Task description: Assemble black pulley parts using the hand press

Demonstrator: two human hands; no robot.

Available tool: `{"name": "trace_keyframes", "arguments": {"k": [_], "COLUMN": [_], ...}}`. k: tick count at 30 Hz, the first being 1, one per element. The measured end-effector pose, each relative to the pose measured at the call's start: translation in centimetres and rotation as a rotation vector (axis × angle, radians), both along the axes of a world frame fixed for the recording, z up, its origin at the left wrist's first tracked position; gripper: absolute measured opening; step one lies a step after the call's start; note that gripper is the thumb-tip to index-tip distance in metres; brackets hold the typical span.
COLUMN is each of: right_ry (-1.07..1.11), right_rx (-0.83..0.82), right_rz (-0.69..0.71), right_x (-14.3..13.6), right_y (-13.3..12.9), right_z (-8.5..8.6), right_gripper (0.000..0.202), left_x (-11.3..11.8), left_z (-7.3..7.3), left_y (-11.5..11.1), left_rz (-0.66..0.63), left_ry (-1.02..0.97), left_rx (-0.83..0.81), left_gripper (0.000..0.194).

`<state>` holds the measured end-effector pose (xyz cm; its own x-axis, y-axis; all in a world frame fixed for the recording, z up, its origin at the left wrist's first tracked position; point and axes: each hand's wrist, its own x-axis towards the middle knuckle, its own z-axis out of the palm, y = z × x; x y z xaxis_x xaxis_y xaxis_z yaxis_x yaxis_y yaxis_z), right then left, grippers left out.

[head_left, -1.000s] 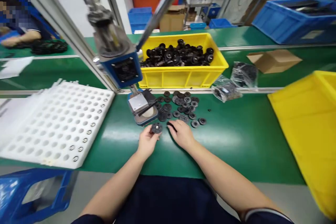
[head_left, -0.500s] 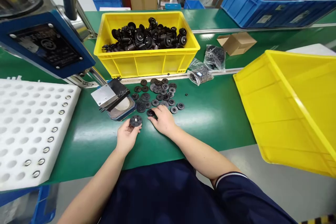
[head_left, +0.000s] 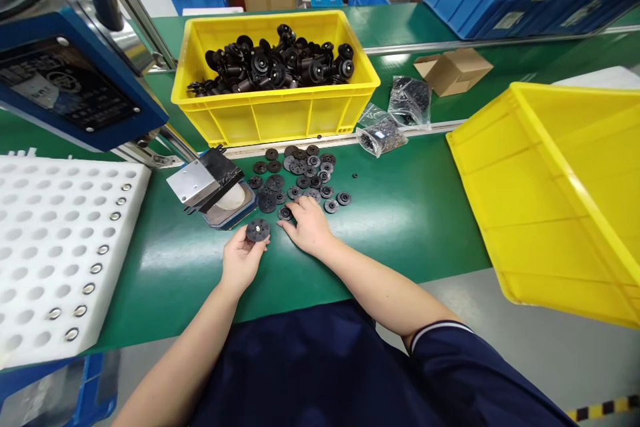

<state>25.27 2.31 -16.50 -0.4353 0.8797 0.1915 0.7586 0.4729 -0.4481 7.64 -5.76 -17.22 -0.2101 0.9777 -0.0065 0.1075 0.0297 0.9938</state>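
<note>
My left hand [head_left: 242, 256] holds a round black disc [head_left: 258, 230] with a small pale centre, gripped by its edge above the green table. Beside it, my right hand [head_left: 307, 225] has thumb and forefinger closed on a smaller black ringed disc [head_left: 285, 213] at the near side of the pile. Several loose black discs [head_left: 275, 182] of different sizes lie on the table beyond both hands. To the left of the pile is the press base [head_left: 227, 213], with a pale round pad and a metal block over it.
A yellow bin [head_left: 280, 117] of black parts stands behind the pile, plastic bags [head_left: 383, 137] and a cardboard box [head_left: 463, 72] to its right. A tilted yellow bin [head_left: 480, 200] is at right; a white foam tray [head_left: 117, 240] and blue press [head_left: 75, 80] at left.
The view has shifted slightly. The small disc at my right fingertips has tilted, showing more of its ringed face. My left hand keeps its disc in nearly the same place.
</note>
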Motion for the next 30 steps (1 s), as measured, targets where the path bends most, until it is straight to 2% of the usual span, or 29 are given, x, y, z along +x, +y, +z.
{"name": "trace_keyframes", "arguments": {"k": [4, 8, 12, 15, 19, 23, 27, 30], "right_ry": [0.045, 0.113, 0.026, -0.030, -0.016, 0.198, 0.519, 0.526], "right_rx": [-0.015, -0.032, -0.043, -0.050, -0.068, -0.056, 0.035, 0.032], "right_rz": [-0.001, 0.022, 0.053, 0.020, -0.023, -0.015, 0.115, 0.233], "right_x": [0.1, 0.5, 0.5, 0.4, 0.4, 0.6, 0.3, -0.1], "right_y": [0.0, -0.1, -0.5, -0.6, -0.2, -0.5, -1.9, -2.8], "right_z": [-0.2, -0.1, 0.6, 1.0, 0.7, 0.7, 1.7, 2.3], "right_gripper": [0.039, 0.040, 0.047, 0.054, 0.040, 0.039, 0.043, 0.042], "left_x": [0.1, 0.1, -0.1, -0.1, -0.1, -0.1, -0.3, -0.5], "left_z": [0.1, -0.2, -0.5, -0.6, -0.6, -0.8, -1.1, -1.3], "left_y": [0.0, 0.0, -0.1, -0.1, -0.1, -0.1, -0.2, -0.4], "left_rz": [0.040, 0.040, 0.024, 0.014, 0.000, -0.010, -0.032, -0.049], "left_ry": [-0.034, -0.006, 0.029, 0.017, 0.014, 0.027, 0.130, 0.304], "left_rx": [-0.008, -0.006, -0.002, -0.003, -0.007, 0.002, 0.060, 0.129], "left_gripper": [0.030, 0.025, 0.023, 0.024, 0.024, 0.024, 0.024, 0.027]}}
